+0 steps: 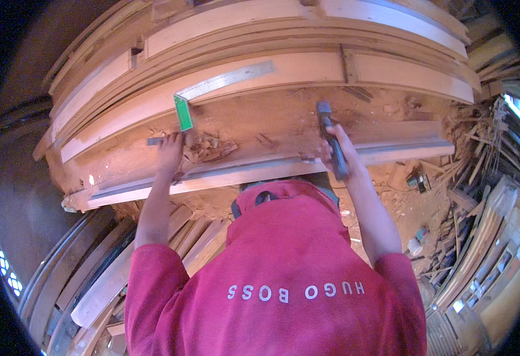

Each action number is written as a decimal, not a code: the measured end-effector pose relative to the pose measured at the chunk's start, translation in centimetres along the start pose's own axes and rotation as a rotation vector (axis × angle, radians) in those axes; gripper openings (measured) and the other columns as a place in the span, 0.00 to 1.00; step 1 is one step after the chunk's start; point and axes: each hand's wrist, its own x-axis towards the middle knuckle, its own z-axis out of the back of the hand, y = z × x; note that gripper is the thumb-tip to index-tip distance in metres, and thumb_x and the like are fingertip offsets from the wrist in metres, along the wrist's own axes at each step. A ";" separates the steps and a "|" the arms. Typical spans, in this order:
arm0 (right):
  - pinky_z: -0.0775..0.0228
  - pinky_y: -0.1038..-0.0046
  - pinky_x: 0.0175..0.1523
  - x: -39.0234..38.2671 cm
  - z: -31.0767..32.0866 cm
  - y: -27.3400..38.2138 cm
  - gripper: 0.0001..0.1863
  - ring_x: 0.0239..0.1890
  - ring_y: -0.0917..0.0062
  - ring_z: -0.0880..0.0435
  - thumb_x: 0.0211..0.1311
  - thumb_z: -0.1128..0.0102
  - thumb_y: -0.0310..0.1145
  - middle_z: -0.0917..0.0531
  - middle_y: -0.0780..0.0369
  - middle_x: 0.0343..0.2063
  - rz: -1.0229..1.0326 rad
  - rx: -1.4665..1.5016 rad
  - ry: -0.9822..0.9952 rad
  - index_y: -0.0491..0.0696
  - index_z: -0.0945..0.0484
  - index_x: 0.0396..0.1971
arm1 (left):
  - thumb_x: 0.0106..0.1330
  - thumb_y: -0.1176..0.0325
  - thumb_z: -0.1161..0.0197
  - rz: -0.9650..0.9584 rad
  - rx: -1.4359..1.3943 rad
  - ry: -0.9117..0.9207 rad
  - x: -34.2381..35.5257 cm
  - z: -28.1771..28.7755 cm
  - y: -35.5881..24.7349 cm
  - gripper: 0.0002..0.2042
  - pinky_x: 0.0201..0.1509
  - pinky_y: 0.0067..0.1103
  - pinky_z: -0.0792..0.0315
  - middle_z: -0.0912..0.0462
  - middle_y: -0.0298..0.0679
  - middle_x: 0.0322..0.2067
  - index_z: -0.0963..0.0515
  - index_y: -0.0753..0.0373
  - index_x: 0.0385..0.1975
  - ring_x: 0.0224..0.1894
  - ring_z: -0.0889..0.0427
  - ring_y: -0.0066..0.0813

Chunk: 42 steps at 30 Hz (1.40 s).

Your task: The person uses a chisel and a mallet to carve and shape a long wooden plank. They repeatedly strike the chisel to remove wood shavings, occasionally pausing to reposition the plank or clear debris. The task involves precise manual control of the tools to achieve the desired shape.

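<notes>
My left hand (171, 155) is over the workbench (254, 124), its fingers closed around a short grey flat bar (154, 142) whose end sticks out to the left. Just beyond it lies a try square with a green stock (183, 113), its metal blade pointing right across a pale board. Wood shavings (212, 148) are heaped right beside this hand. My right hand (340, 148) grips a long dark tool (337, 159) with a blue-grey block-like end; its exact kind is unclear. Both hands are beyond a long pale wooden strip (378, 155) along the bench's near side.
Long boards (313, 68) are stacked across the far side of the bench. More planks (102, 291) lean at the lower left. Scrap wood (479, 219) is piled at the right, near a small white container (414, 246) on the littered floor.
</notes>
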 end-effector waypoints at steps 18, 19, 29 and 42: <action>0.32 0.77 0.18 -17.5 8.6 -5.0 0.12 0.14 0.82 0.27 0.58 0.42 0.24 0.27 0.65 0.16 0.889 -0.655 -0.494 0.43 0.32 0.41 | 0.60 0.74 0.36 0.041 -1.848 -0.512 1.8 19.9 -32.6 0.05 0.31 0.19 0.26 0.21 0.32 0.24 0.24 0.63 0.33 0.25 0.22 0.21; 0.32 0.77 0.18 -18.0 8.8 -5.2 0.12 0.14 0.83 0.27 0.58 0.41 0.24 0.26 0.65 0.16 0.888 -0.665 -0.503 0.43 0.31 0.40 | 0.59 0.75 0.33 -0.008 -1.875 -0.440 1.7 19.8 -34.1 0.05 0.31 0.19 0.25 0.21 0.31 0.24 0.23 0.62 0.30 0.26 0.22 0.18; 0.32 0.79 0.20 -19.1 10.6 -5.9 0.14 0.16 0.84 0.25 0.56 0.37 0.26 0.25 0.66 0.19 1.003 -0.902 -0.521 0.43 0.28 0.41 | 0.57 0.75 0.33 -0.174 -1.721 -0.327 0.5 20.5 -39.5 0.07 0.24 0.18 0.29 0.24 0.30 0.21 0.26 0.64 0.25 0.22 0.25 0.16; 0.28 0.75 0.29 -19.6 8.5 -3.3 0.18 0.22 0.79 0.20 0.53 0.34 0.29 0.19 0.62 0.24 1.035 -1.093 -0.402 0.41 0.26 0.44 | 0.55 0.75 0.33 -0.196 -1.763 -0.224 1.6 20.7 -39.4 0.06 0.26 0.18 0.28 0.23 0.31 0.20 0.26 0.62 0.24 0.21 0.23 0.17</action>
